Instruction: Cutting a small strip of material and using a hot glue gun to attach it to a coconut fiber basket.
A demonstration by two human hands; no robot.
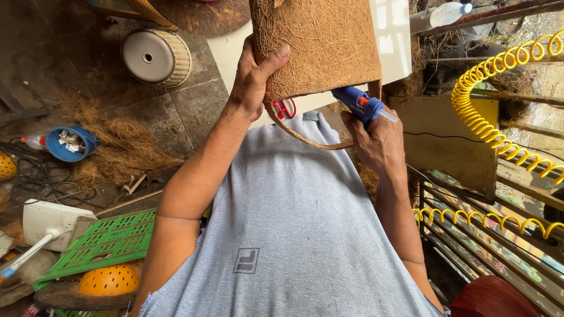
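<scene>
Head view: a coir-fibre basket (317,44) is held at top centre of the frame by the left hand (254,82), thumb pressed on its fibre wall, fingers wrapped around the lower left edge. A blue glue gun (359,104) is gripped in the closed right hand (379,141), just below the basket's lower right corner. Red-handled scissors (285,108) are seen under the basket. A yellow coiled hose (490,126) runs at right.
</scene>
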